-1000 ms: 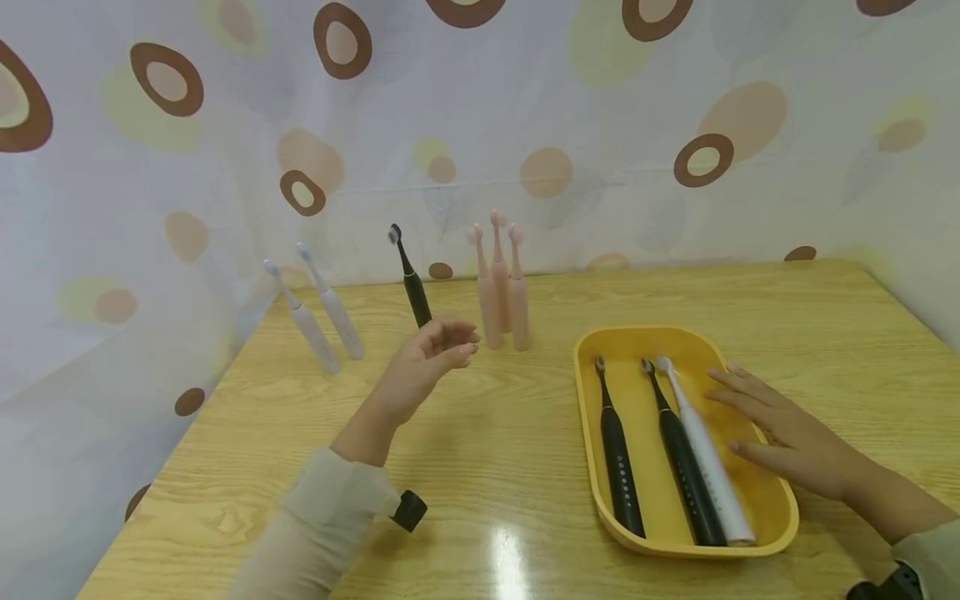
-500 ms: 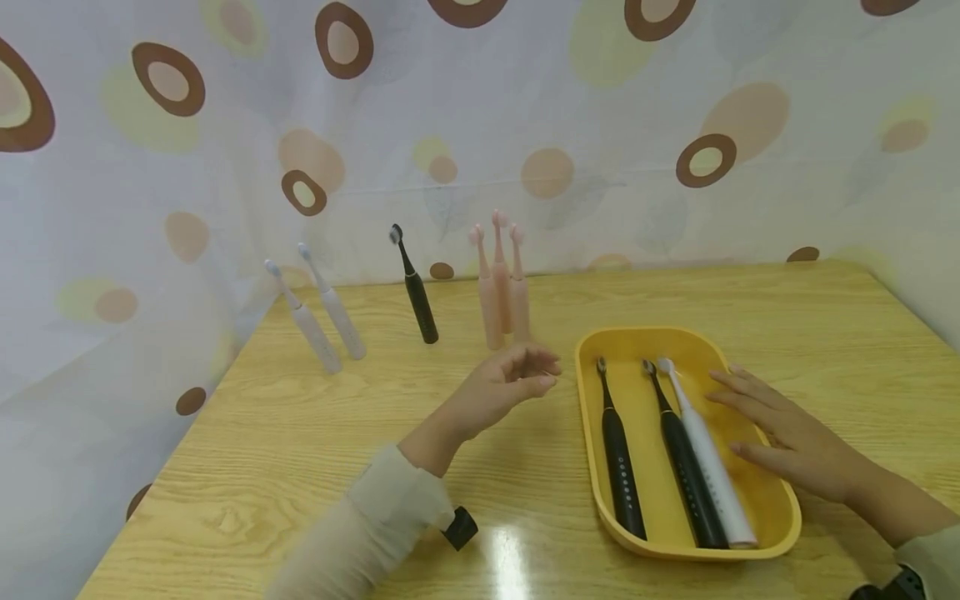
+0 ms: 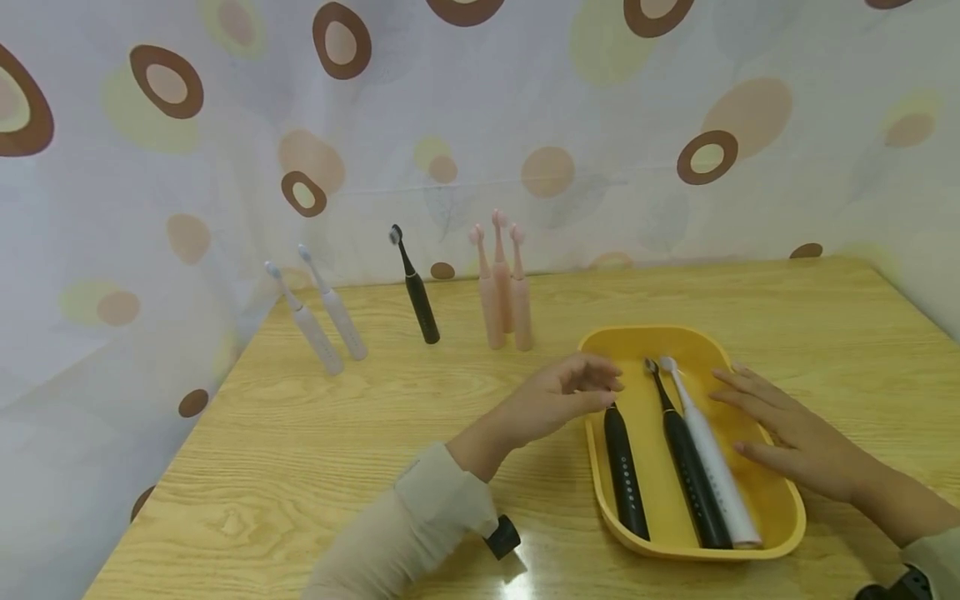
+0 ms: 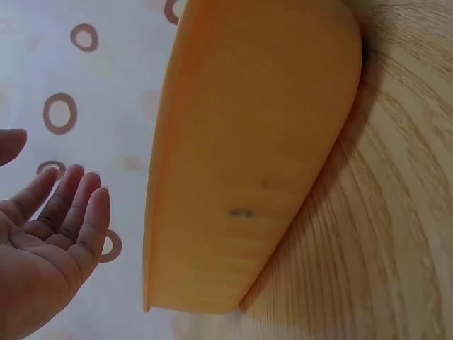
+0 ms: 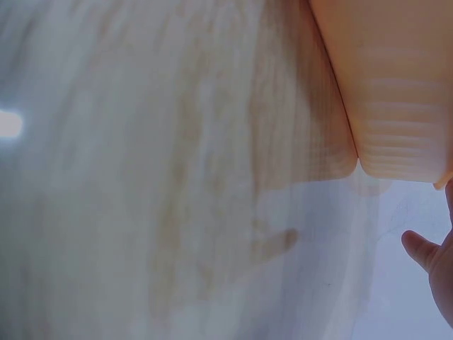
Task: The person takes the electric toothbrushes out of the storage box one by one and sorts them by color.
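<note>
My left hand (image 3: 558, 398) hovers at the left rim of the yellow tray (image 3: 592, 492), fingers loosely bent and holding nothing. It hides the head of the left black electric toothbrush (image 3: 625, 475). In the left wrist view the palm of that hand (image 4: 49, 255) faces up beside the tray's outer wall (image 4: 241, 156). Over the tray's right rim rests my right hand (image 3: 795, 442), fingers spread. Near its fingertips lie a second black toothbrush (image 3: 693, 475) and a white toothbrush (image 3: 720, 467), side by side in the tray.
On the wooden table (image 3: 300, 467), a black toothbrush (image 3: 423, 308) stands upright at the back. To its right stand three pink toothbrushes (image 3: 491, 308). Two white toothbrushes (image 3: 318, 337) stand at the left. A patterned cloth (image 3: 480, 125) hangs behind the table.
My left hand has moved right, away from the standing black toothbrush, past the pink ones to the tray's left rim. My right hand has stayed on the tray.
</note>
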